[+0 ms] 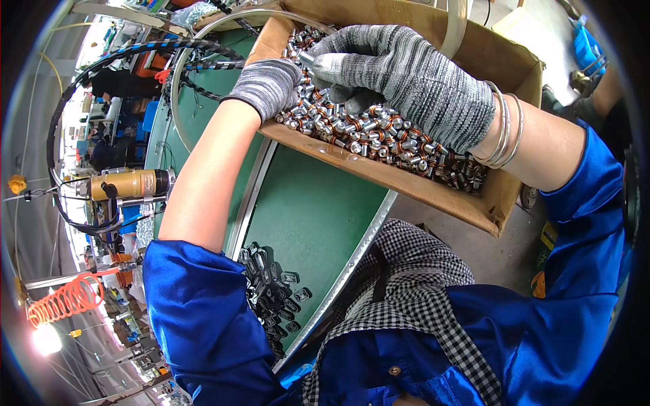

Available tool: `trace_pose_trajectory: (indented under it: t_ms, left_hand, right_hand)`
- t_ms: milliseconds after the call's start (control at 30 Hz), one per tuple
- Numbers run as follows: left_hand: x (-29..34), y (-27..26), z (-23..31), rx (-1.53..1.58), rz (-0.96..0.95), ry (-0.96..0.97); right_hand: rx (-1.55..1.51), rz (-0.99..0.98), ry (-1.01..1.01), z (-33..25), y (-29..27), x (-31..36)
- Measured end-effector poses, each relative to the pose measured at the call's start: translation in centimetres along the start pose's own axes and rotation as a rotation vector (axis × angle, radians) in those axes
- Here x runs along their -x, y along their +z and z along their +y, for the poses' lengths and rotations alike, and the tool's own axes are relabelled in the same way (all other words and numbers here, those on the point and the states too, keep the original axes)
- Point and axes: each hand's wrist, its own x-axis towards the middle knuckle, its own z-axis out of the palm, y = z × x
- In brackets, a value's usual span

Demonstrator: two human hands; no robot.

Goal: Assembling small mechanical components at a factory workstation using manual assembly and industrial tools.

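Both of my hands wear grey striped knit gloves and are over an open cardboard box (399, 174) at the top of the view. Several small silver metal cylindrical parts (379, 139) with orange-brown rings fill it in a loose heap. My right hand (399, 78) pinches a small metal cylinder (307, 58) between thumb and forefinger, its other fingers curled below. Close by on its left, my left hand (269, 84) is curled at the box's left end. Its fingertips are turned away, and whatever they hold is hidden.
Below the box lies a green work surface (315, 196) with a metal edge strip. Small dark clear-topped pieces (271, 291) are piled on it beside my left sleeve. A gold cylindrical tool (132, 184) and an orange coiled hose (68, 301) are at the left. A clear tube (181, 74) arcs beside the box.
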Motion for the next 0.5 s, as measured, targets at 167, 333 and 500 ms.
trace_pose_trajectory:
  t_ms: [167,333,500]
  left_hand:
    - [0.2,-0.1,-0.2,0.010,-0.075,-0.011]
    - [0.4,-0.7,-0.6,0.008,-0.113,-0.038]
    - [-0.5,-2.8,1.1,-0.004,-0.063,-0.108]
  right_hand:
    - [-0.035,0.004,0.011,0.5,0.3,-0.2]
    - [-0.146,-0.013,0.038,0.3,0.3,-0.7]
    - [-0.073,0.063,0.034,-1.8,-1.1,0.6]
